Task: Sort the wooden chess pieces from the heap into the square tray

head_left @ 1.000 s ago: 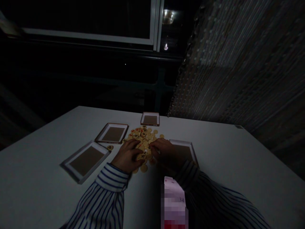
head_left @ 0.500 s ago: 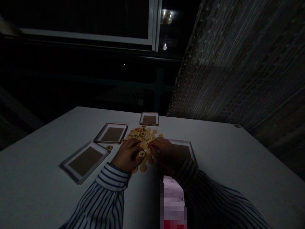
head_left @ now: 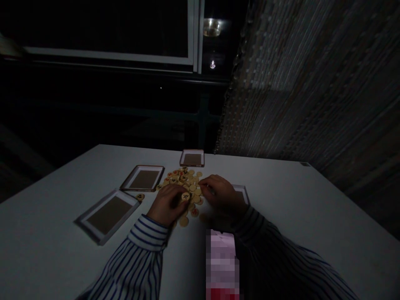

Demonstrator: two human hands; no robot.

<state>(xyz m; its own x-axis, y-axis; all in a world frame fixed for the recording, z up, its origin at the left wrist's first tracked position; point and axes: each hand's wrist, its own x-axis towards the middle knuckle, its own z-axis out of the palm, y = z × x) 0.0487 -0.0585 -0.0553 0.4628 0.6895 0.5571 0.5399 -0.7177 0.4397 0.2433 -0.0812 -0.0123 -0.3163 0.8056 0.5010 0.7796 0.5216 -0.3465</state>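
At left, a grey-rimmed tray (head_left: 109,213) lies just beside a lone disc (head_left: 140,197). Your left hand (head_left: 165,205) pinches a black-marked disc (head_left: 185,196) at the disc pile (head_left: 191,187). Your right hand (head_left: 222,193) curls half-closed by the pile's right side; whether it holds anything, I cannot tell. It partly hides another tray (head_left: 241,191).

The round pieces (head_left: 192,188) look smooth, perhaps wooden in this dimness, the tabletop (head_left: 281,216) matt, the sleeves (head_left: 137,254) cloth.

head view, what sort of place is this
Likely a dim indoor room, perhaps in a home, though I can't be sure: a white table, a hanging strand curtain and a pale window frame suggest it.
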